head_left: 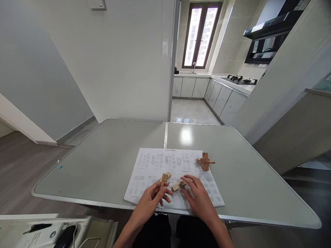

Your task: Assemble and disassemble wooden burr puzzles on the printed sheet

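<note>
My left hand [154, 197] pinches a light wooden puzzle piece [164, 178] between thumb and fingers, holding it upright above a printed sheet [141, 162]. Part of another pale wooden piece [169, 174] shows just behind it. The curved fingers of my right hand [198, 195] close around the near end of a notched wooden puzzle piece [175, 187], which lies slanted on the paper. At the sheet's upper right corner is a darker brown assembled wooden cross puzzle [205, 161] with a mark on its top.
The sheet, covered in small diagrams, lies at the front of a grey folding table [116, 144] with a metal rim and a centre seam. A small teal bit [60, 167] is at its left edge. A cabinet [85, 225] with devices and cables stands lower left.
</note>
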`<action>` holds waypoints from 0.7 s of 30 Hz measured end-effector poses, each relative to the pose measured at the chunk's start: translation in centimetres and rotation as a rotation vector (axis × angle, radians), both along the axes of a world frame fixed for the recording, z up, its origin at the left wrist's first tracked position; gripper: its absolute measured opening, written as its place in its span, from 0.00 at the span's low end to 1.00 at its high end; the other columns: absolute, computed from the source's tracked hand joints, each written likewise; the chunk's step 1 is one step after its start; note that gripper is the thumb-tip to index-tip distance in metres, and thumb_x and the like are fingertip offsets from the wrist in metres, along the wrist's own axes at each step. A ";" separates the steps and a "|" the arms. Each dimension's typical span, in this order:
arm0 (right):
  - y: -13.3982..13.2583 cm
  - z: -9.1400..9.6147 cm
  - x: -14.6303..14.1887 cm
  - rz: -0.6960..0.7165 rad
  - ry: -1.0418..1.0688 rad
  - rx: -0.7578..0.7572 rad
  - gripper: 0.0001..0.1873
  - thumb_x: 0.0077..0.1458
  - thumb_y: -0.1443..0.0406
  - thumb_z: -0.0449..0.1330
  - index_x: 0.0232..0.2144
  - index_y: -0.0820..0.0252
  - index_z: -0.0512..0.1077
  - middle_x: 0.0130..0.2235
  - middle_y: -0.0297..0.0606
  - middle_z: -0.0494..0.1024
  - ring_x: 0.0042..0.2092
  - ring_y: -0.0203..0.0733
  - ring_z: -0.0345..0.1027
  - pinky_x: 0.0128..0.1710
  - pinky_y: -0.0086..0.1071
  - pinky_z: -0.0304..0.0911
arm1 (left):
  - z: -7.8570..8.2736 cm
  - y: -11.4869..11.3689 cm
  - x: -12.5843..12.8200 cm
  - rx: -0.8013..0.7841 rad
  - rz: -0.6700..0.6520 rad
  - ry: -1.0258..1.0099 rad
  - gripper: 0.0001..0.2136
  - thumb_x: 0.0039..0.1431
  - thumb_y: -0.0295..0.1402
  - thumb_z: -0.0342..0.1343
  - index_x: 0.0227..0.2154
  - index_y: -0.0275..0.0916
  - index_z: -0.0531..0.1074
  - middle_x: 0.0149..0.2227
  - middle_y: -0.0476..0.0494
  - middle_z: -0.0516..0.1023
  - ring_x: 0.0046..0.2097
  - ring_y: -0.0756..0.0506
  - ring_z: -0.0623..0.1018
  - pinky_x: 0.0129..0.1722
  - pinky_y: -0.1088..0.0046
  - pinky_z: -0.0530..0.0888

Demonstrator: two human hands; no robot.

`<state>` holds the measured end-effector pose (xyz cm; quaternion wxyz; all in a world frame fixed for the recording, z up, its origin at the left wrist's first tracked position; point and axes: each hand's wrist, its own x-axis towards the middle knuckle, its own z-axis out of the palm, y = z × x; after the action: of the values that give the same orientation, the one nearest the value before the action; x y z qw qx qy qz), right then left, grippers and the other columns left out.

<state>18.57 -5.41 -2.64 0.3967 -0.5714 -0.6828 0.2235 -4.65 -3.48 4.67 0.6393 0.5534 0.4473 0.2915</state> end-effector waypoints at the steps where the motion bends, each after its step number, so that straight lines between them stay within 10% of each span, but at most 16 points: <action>1: 0.2 -0.4 0.0 0.000 -0.019 0.002 0.18 0.66 0.60 0.57 0.57 0.44 0.72 0.56 0.42 0.74 0.59 0.57 0.67 0.57 0.55 0.68 | -0.2 0.0 -0.1 -0.003 0.006 -0.001 0.23 0.66 0.53 0.53 0.51 0.38 0.72 0.44 0.38 0.82 0.40 0.43 0.79 0.39 0.67 0.71; 7: 0.5 -0.9 -0.1 0.002 0.009 -0.026 0.10 0.66 0.57 0.58 0.45 0.47 0.76 0.47 0.43 0.77 0.51 0.57 0.70 0.50 0.52 0.70 | -1.4 -0.1 -0.1 -0.031 0.080 -0.016 0.27 0.62 0.56 0.56 0.53 0.38 0.66 0.41 0.39 0.83 0.38 0.43 0.80 0.38 0.67 0.71; 21: -3.1 6.6 -2.9 0.203 0.502 -0.272 0.17 0.69 0.50 0.54 0.52 0.52 0.69 0.38 0.37 0.79 0.42 0.46 0.75 0.42 0.36 0.72 | 1.2 -1.9 1.4 0.063 -0.024 0.042 0.30 0.67 0.48 0.56 0.68 0.46 0.58 0.35 0.48 0.80 0.33 0.45 0.80 0.41 0.66 0.73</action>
<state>15.64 -8.46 3.94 0.4485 -0.4749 -0.5808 0.4857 -3.22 -5.40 5.83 0.6155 0.5847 0.4443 0.2863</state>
